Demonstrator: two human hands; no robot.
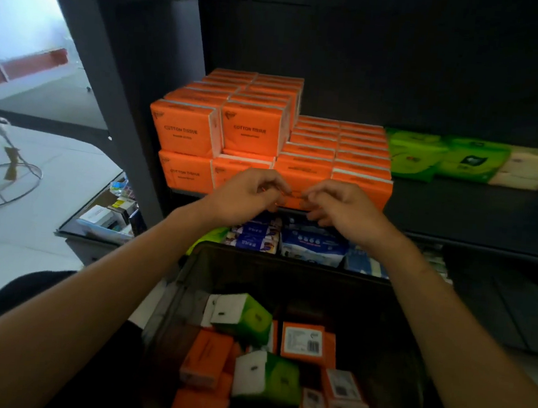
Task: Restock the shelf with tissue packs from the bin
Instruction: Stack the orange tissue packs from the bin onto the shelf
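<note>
Two curled hands, the left hand (246, 190) and right hand (342, 203), met at an orange pack (299, 179) on the dark shelf (472, 208), grip unclear; pale floor (57, 192) lay at frame left.

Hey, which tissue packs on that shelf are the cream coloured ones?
The cream packs at the row's far right end, beside the green packs; the orange packs fill the left.

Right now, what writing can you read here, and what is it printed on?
"COTTON TISSUE": fronts of the orange packs stacked on the shelf.
Small line under those words: too blurred to read.
White barcode label on a loose pack in the bin: too small to read.
Blue packs below: print blurred.
Green packs beside the orange ones: logo unreadable.
</note>
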